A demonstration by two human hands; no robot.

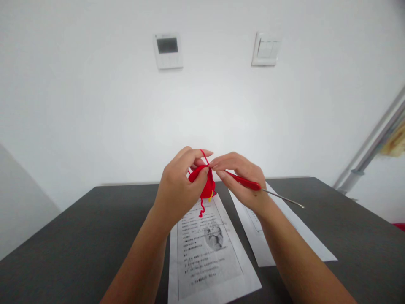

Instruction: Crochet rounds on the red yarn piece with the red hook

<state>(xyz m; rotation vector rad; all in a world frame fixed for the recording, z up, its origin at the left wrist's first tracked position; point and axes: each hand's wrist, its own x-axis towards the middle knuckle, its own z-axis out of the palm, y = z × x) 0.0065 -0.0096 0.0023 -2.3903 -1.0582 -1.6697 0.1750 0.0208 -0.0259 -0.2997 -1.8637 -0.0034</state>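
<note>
Currently observed: two hands at work on one red yarn piece (210,182), which served as the landmark for all places below. It was held up above the tabletop (79,245), apart from the surface.

Hands, count 2. The left hand (180,179), on the piece's left side, was closed in a pinch on it, the thumb lying across its front. The right hand (242,173), to the right of the piece, gripped one hook (248,183) with a red handle; its fingertips met the piece's top edge. The hook's bare metal shaft pointed away from the piece, out to the right. Its end nearest the piece was hidden by the fingers.

Yarn: one strand (204,156) rose from the top edge of the piece to the left index finger; one loose tail (201,207) dangled below it. One small yellow bit (210,197) showed at its lower edge, too small to identify.

Paper, count 2: one printed sheet (209,261) with one oval picture lay below the piece, and a second sheet (261,249) lay to its lower right, partly covered by the right forearm.

Wall fixtures, count 2, both above the piece: one panel with a dark screen (167,51) to the left, one switch plate (265,50) to the right.
</note>
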